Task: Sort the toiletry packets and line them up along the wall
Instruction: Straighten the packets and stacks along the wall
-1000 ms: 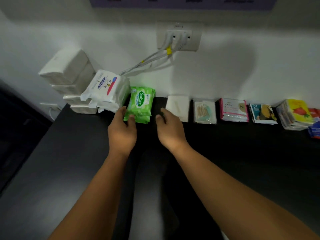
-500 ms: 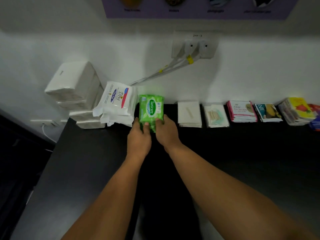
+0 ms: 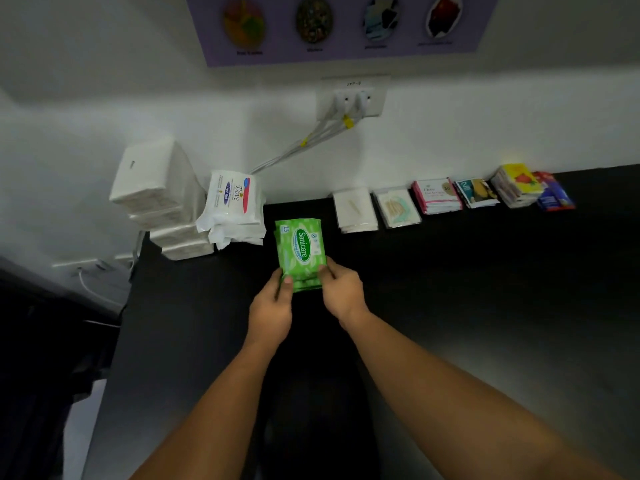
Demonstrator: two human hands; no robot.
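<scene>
Green soft-plastic Sanicare wipe packets (image 3: 300, 252) lie stacked between our two hands, over the black tabletop (image 3: 485, 306). They are in the gap between the white Dove wipe packets (image 3: 235, 206) and the flat white paper packets (image 3: 355, 209), a little short of the white wall (image 3: 485, 133). Our left hand (image 3: 273, 306) pinches the near left corner, thumb on top. Our right hand (image 3: 341, 292) pinches the near right edge the same way. We cannot tell whether the stack rests on the table or is lifted.

We judge these packs light, soft and squashy. Their slick film could let one slide off another, so gripping both sides and keeping the stack level seems wise.

By their edges we count at least two green packets, perhaps three. To the left stand about four white tissue packs (image 3: 162, 199) and two or three Dove packets. To the right we count six groups: the white paper packets, a cotton-bud packet (image 3: 398, 207), pink sachets (image 3: 438, 195), teal sachets (image 3: 476, 192), yellow packets (image 3: 517, 184) and red-and-blue packets (image 3: 556, 192).
</scene>
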